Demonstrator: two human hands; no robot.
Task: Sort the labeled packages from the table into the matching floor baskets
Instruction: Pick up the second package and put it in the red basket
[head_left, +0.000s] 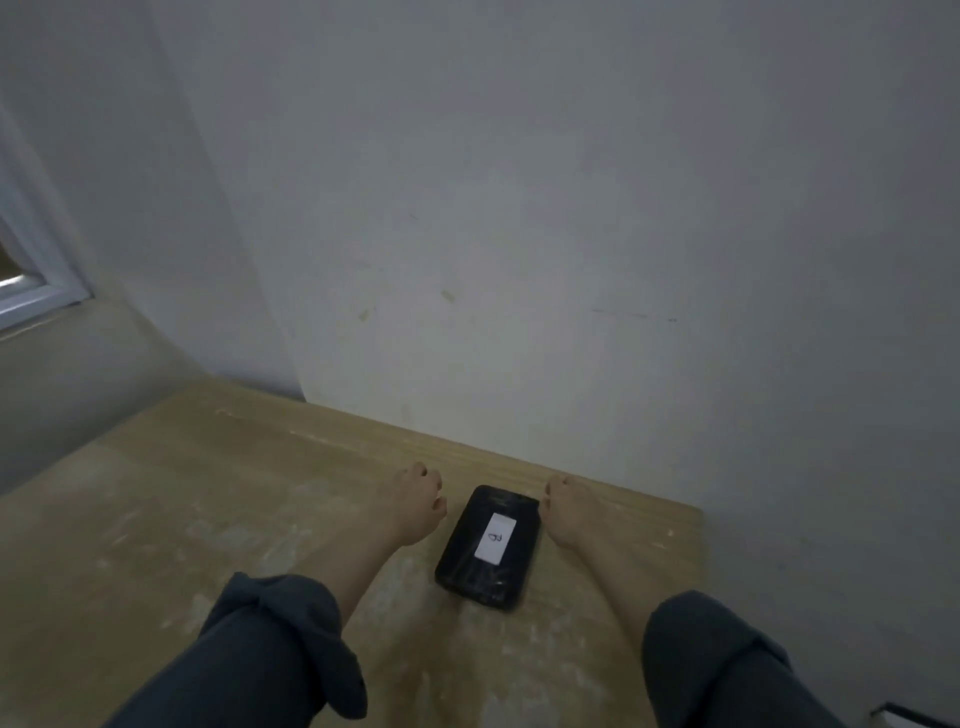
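Note:
A black package (488, 548) with a white label marked with a handwritten letter lies flat on the wooden table (182, 519), near its far edge by the wall. My left hand (415, 506) hovers just left of the package, fingers loosely curled, holding nothing. To the package's right, my right hand (563, 512) touches or nearly touches its far right corner, fingers extended. Neither hand grips the package. No floor baskets are in view.
A grey wall (571, 234) rises directly behind the table. A window frame (36, 291) sits at the far left above a ledge. The table's right edge (701, 561) drops off close to my right arm. A dark object's corner (914, 714) shows at the bottom right.

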